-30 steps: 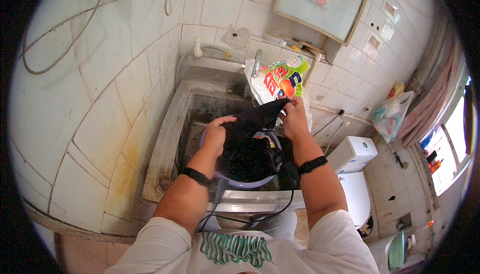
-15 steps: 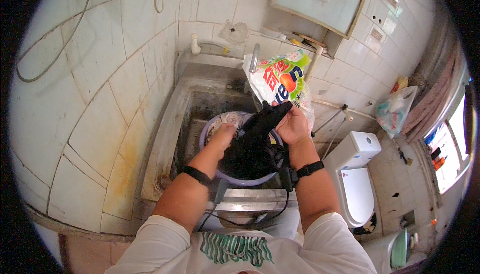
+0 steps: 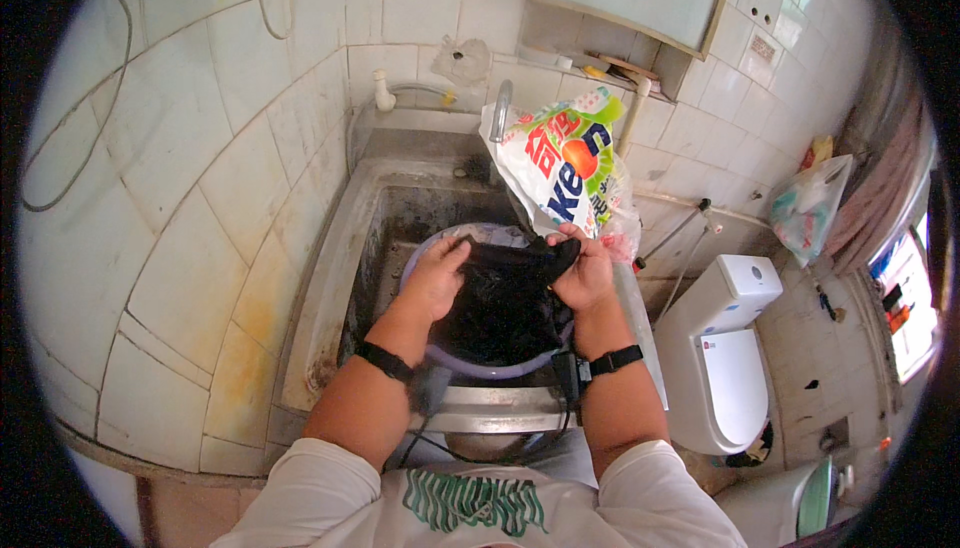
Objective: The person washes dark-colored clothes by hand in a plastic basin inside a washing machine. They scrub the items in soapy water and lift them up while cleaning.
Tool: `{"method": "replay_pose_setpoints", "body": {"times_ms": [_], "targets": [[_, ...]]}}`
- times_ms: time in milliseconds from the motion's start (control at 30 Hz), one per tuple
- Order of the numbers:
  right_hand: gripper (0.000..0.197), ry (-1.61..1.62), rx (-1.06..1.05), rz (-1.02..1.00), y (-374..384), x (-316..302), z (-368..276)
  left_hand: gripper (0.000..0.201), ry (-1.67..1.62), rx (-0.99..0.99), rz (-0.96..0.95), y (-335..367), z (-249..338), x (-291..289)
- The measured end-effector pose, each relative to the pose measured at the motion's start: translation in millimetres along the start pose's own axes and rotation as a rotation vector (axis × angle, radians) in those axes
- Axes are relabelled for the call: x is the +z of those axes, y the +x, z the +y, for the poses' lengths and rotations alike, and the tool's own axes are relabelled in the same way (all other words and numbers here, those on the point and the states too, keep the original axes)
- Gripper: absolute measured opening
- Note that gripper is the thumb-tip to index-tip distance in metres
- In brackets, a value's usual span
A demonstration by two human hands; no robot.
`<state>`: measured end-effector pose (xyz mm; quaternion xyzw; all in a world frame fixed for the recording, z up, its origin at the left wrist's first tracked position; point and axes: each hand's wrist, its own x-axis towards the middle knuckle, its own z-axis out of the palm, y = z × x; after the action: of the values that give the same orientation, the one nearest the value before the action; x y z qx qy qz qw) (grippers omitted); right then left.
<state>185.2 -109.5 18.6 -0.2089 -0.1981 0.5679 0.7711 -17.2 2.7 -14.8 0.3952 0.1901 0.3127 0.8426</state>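
Note:
A black garment (image 3: 505,293) is stretched between my two hands over a light purple basin (image 3: 497,370). My left hand (image 3: 436,281) grips one end of its upper edge, fingers closed on the cloth. The other end is pinched by my right hand (image 3: 586,274), the fabric bunched near the thumb. The lower part of the garment hangs into the basin and hides most of what lies inside. Pale cloth or suds show at the basin's far side, which I cannot make out.
The basin stands in a stained stone sink (image 3: 322,293). Behind it are a curved metal tap (image 3: 502,113) and a large printed detergent bag (image 3: 560,163). To the right stands a white toilet (image 3: 733,378). Hanging farther right is a knotted plastic bag (image 3: 808,210).
My left hand, earlier by the garment's side, now holds its edge. The cloth has gone from raised and bunched at my right hand to spread level between both hands.

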Motion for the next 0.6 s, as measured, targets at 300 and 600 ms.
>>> {"method": "replay_pose_setpoints", "body": {"times_ms": [300,600], "targets": [[0.024,-0.406,0.145,0.189,-4.6,14.9,8.0,0.02,-0.081,0.329,0.128,-11.9,18.5,9.6],[0.034,-1.347,0.294,-0.154,-12.2,8.3,17.8,0.024,-0.082,0.382,0.136,-11.6,16.6,6.3]]}}
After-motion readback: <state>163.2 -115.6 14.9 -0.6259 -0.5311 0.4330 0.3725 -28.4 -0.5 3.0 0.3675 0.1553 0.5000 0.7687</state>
